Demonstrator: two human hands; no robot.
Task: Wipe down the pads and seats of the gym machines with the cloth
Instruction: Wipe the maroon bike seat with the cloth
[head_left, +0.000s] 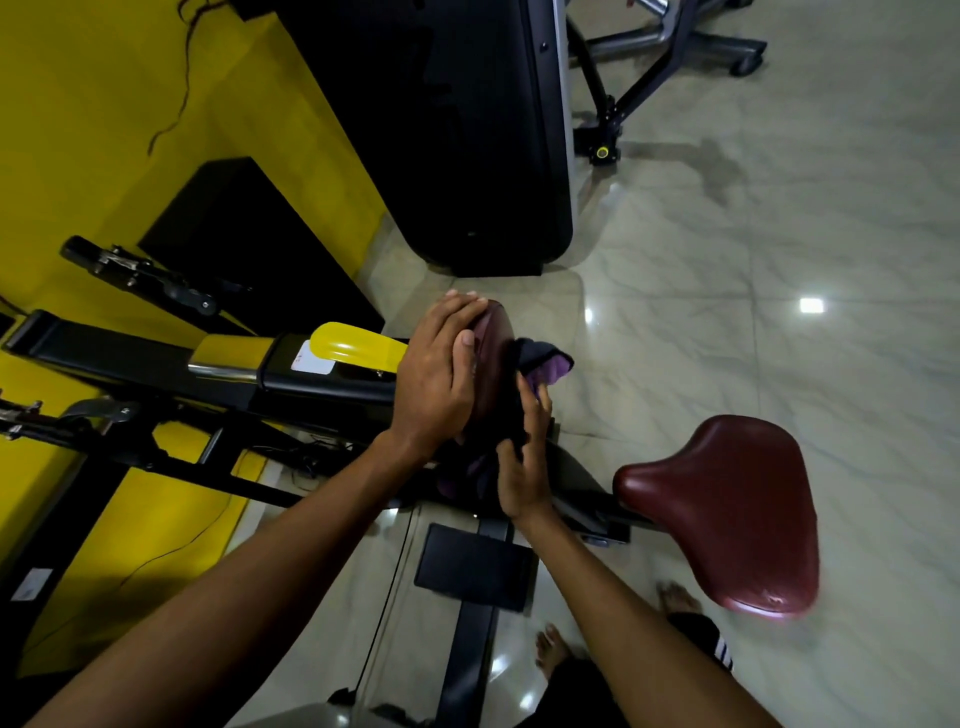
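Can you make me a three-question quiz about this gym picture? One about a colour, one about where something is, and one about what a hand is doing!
1. What colour is the seat? A maroon; B blue; C white.
2. Where is the cloth? A in a bucket; B against the round pad; C on the seat.
3. What is the right hand doing? A hanging empty; B touching the seat; C holding the cloth.
Answers: 1 A, its cover is shiny dark red; 2 B, it lies over the pad's face; 3 C, its fingers curl on the cloth.
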